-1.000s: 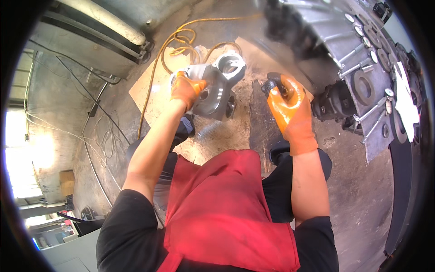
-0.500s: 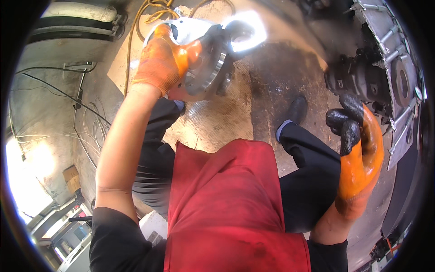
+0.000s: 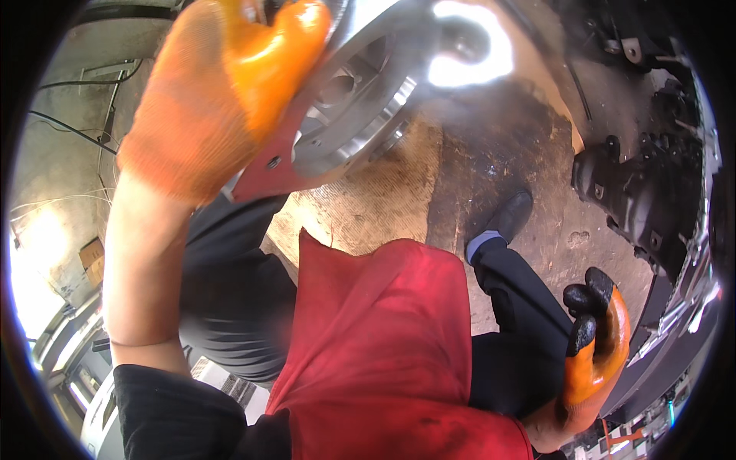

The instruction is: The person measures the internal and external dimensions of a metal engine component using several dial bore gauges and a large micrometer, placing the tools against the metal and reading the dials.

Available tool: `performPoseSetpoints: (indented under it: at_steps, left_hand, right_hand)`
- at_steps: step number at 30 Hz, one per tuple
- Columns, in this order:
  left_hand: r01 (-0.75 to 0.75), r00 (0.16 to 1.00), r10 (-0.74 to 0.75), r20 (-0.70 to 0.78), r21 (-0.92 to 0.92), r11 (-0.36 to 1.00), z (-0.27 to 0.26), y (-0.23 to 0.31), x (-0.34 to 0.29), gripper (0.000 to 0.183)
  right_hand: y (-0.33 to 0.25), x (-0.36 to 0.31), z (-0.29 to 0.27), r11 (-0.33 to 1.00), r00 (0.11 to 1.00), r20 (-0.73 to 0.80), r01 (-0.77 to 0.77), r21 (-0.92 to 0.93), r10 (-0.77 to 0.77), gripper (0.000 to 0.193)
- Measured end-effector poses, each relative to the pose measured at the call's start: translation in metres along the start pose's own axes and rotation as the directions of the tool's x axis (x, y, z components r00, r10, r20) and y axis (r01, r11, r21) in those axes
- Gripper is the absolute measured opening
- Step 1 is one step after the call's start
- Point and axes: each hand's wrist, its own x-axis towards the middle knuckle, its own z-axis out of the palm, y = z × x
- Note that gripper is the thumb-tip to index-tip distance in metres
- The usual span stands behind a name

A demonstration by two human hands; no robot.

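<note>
My left hand, in an orange glove, grips the rim of a large metal housing. The housing has a round machined opening, a shiny ring edge and a dull red flange. It is held up close at the top of the view, and its upper part runs out of the picture. My fingertips behind the rim are partly hidden. Low on the right, my right hand is in an orange glove with black-smeared fingertips. Its fingers are loosely bent, apart from the thumb, and hold nothing.
Dark machine castings stand at the right. A tan cardboard sheet and a dark stained sheet lie on the floor by my shoe. Cables run along the left. White glare covers part of the upper middle.
The metal housing and my left hand have come up and nearer, looking much larger. My right hand has dropped lower, away from the castings. The view has shifted slightly.
</note>
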Motion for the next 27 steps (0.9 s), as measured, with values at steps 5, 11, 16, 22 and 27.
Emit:
performPoseSetpoints:
  at_steps: [5, 11, 16, 22, 27]
  left_hand:
    - [-0.073, 0.979, 0.032, 0.202, 0.197, 0.978, -0.025, -0.085, -0.046, 0.032]
    - [0.292, 0.954, -0.274, 0.122, -0.170, 0.941, -0.018, -0.100, -0.078, 0.032]
    - [0.448, 0.894, -0.432, 0.121, -0.274, 0.851, -0.026, -0.100, -0.082, 0.032]
    - [0.499, 0.863, -0.493, 0.114, -0.349, 0.793, -0.017, -0.110, -0.084, 0.032]
    - [0.542, 0.834, -0.540, 0.119, -0.368, 0.756, -0.025, -0.112, -0.087, 0.033]
  right_hand:
    - [-0.002, 0.025, 0.012, 0.994, 0.992, 0.068, -0.103, -0.040, 0.105, 0.047]
    - [0.014, 0.035, 0.028, 0.984, 0.981, 0.088, -0.170, -0.046, 0.174, 0.048]
    - [0.020, 0.045, 0.026, 0.976, 0.970, 0.127, -0.197, -0.091, 0.208, 0.051]
    - [0.026, 0.048, 0.035, 0.965, 0.961, 0.137, -0.220, -0.145, 0.240, 0.063]
    - [0.028, 0.053, 0.034, 0.974, 0.964, 0.174, -0.177, -0.139, 0.200, 0.069]
